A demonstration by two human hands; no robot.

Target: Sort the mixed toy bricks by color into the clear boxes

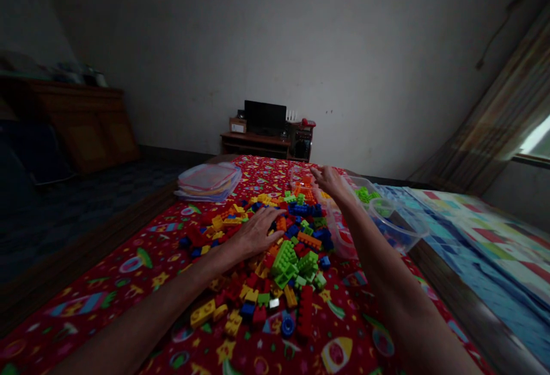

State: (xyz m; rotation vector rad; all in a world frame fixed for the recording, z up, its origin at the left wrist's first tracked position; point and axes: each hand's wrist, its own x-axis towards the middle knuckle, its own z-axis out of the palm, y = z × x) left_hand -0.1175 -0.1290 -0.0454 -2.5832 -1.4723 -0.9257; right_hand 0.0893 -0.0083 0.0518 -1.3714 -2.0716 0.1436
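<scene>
A loose pile of toy building bricks (251, 295) in red, yellow, blue, green and orange spreads over the red patterned cloth (133, 300). My left hand (260, 231) reaches over the middle of the pile, thumb and fingers apart. An orange brick (281, 224) lies right by its fingertips, not visibly gripped. Farther off, my right hand (329, 181) hovers at a clear plastic box (339, 243), near orange bricks (304, 190) inside a clear container. Its fingers look stretched out, and no brick shows in them. Joined green bricks (284, 263) lie nearer me.
Right of my right arm, a clear tub (415, 232) and green bricks (366, 194) in a clear container stand near the cloth's edge. Stacked clear lids (208, 180) lie at the far left. A bed with a blue cover (464, 272) borders the right side.
</scene>
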